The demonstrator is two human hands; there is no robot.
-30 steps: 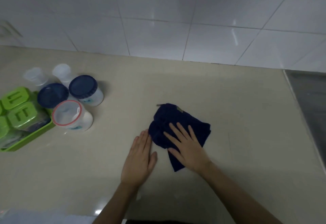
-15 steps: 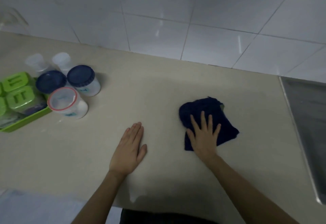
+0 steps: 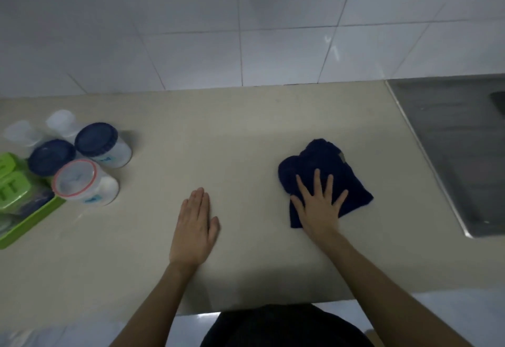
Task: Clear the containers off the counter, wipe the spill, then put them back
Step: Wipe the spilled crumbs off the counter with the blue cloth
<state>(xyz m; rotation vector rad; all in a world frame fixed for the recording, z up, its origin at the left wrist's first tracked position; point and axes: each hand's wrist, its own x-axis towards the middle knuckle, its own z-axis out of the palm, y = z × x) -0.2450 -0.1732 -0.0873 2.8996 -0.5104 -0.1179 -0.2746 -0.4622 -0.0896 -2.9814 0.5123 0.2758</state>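
Note:
A dark blue cloth [image 3: 319, 163] lies crumpled on the beige counter [image 3: 232, 139], right of centre. My right hand [image 3: 319, 204] presses flat on it with fingers spread. My left hand [image 3: 195, 226] rests flat on the bare counter, fingers together, holding nothing. At the far left stand several containers: two jars with dark blue lids [image 3: 97, 139] [image 3: 50, 156], a jar with a red-rimmed clear lid [image 3: 75, 178], and two clear cups [image 3: 61, 121] [image 3: 20, 135]. A green tray [image 3: 35, 218] beside them holds boxes with green lids [image 3: 12, 185].
A steel sink surround [image 3: 453, 139] borders the counter on the right. White wall tiles [image 3: 246, 32] rise behind the counter. The counter's front edge runs just above my dark clothing [image 3: 284, 325].
My right hand slid the cloth to the right across the counter, away from my left hand. The left hand stayed flat in place.

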